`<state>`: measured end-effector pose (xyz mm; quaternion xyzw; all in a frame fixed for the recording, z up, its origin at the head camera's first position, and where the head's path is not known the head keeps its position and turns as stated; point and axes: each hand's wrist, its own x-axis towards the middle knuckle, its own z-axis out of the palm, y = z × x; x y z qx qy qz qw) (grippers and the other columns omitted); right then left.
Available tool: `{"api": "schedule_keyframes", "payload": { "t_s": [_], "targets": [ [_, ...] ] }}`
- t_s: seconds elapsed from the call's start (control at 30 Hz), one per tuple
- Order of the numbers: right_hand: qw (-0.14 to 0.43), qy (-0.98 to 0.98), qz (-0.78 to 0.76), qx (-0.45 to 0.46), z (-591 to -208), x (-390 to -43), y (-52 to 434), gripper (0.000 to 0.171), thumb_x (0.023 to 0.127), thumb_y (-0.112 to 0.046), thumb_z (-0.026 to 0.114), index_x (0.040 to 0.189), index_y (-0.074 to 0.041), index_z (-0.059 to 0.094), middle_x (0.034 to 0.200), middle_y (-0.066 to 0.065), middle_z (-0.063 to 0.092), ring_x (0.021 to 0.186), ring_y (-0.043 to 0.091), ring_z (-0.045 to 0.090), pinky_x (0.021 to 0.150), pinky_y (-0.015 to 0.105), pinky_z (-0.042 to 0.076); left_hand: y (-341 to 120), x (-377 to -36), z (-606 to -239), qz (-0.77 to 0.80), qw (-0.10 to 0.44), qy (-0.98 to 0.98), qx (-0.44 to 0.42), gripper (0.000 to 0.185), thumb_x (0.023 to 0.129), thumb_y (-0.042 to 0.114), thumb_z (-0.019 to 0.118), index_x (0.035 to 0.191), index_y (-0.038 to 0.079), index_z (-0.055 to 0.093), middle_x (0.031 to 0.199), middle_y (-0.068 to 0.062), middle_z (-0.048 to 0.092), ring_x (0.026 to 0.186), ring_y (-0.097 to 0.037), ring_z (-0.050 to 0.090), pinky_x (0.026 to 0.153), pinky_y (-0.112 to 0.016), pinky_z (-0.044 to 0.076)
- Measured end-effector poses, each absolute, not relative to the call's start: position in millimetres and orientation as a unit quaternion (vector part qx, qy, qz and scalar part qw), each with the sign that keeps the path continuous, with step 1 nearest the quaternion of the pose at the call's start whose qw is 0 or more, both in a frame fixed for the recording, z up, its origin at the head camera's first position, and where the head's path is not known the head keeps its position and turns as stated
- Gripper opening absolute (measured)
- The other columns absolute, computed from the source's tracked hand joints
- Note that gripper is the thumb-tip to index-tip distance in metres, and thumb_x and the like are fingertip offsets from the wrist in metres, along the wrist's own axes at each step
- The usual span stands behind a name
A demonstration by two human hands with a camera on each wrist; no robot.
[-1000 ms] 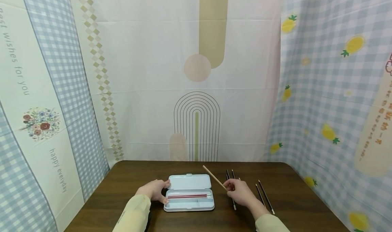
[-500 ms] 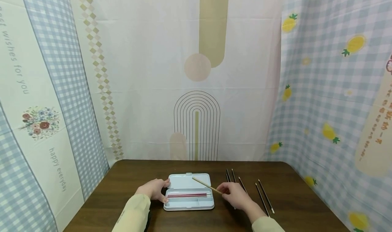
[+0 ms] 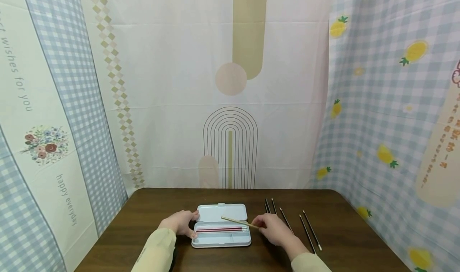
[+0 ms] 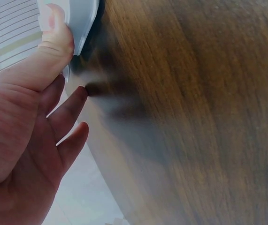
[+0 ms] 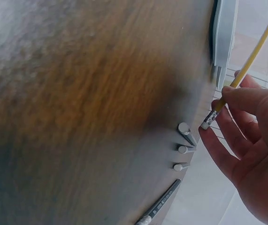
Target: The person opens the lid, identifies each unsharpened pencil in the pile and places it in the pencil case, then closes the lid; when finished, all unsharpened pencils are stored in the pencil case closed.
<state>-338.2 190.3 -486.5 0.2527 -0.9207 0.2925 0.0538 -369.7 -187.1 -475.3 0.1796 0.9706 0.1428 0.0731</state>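
Pinching the yellow pencil [image 3: 235, 220] near its eraser end, the right grip [image 3: 273, 229] holds it over the open pencil case [image 3: 215, 246] to its left. The left grip [image 3: 181, 223], unclenched, steadies the case's near end, thumb at the base and fingers by the lid [image 3: 221, 213]. Red pencils [image 3: 217, 229] lie in the far compartment between the grips; black pencils [image 3: 311, 229] lie beyond and right of the right grip. To lay the slanting pencil down cleanly, I'd square it with the red pencils, then lower it, left grip kept light.
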Motion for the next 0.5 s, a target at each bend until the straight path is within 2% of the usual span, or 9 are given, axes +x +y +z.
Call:
{"api": "schedule_keyframes", "payload": {
  "t_s": [0.1, 0.2, 0.33, 0.5],
  "targets": [
    [0.054, -0.924, 0.281, 0.255, -484.3, -337.5, 187.6, 0.023, 0.091, 0.008, 0.073, 0.101, -0.012, 0.08, 0.092, -0.003, 0.073, 0.086, 0.013, 0.066, 0.077, 0.041, 0.056, -196.7, -388.3, -496.1, 0.129, 0.065, 0.969, 0.198, 0.082, 0.079, 0.043, 0.093, 0.15, 0.014, 0.065, 0.158, -0.007, 0.057, 0.144, -0.043, 0.052, 0.117, -0.06, 0.042],
    [0.054, -0.926, 0.271, 0.257, -483.1, -337.0, 185.0, 0.024, 0.091, 0.008, 0.073, 0.099, -0.013, 0.08, 0.091, -0.004, 0.072, 0.086, 0.012, 0.065, 0.077, 0.041, 0.057, -200.9, -395.6, -505.8, 0.122, 0.057, 0.969, 0.209, 0.082, 0.08, 0.047, 0.092, 0.15, 0.016, 0.065, 0.159, -0.005, 0.057, 0.144, -0.041, 0.052, 0.117, -0.059, 0.042],
    [0.057, -0.929, 0.26, 0.259, -482.1, -337.0, 182.1, 0.023, 0.091, 0.008, 0.073, 0.098, -0.013, 0.08, 0.09, -0.005, 0.07, 0.086, 0.012, 0.065, 0.077, 0.04, 0.057, -190.6, -377.9, -485.7, 0.137, 0.063, 0.969, 0.196, 0.077, 0.078, 0.032, 0.096, 0.146, 0.007, 0.067, 0.155, -0.011, 0.059, 0.143, -0.042, 0.053, 0.118, -0.058, 0.041],
    [0.062, -0.932, 0.25, 0.256, -480.4, -338.0, 178.8, 0.023, 0.092, 0.007, 0.074, 0.099, -0.014, 0.08, 0.091, -0.005, 0.07, 0.086, 0.012, 0.065, 0.077, 0.04, 0.057, -180.6, -355.2, -459.2, 0.149, 0.063, 0.969, 0.185, 0.073, 0.076, 0.023, 0.097, 0.141, 0.003, 0.07, 0.153, -0.012, 0.061, 0.142, -0.042, 0.054, 0.118, -0.056, 0.042]
  ]
}}
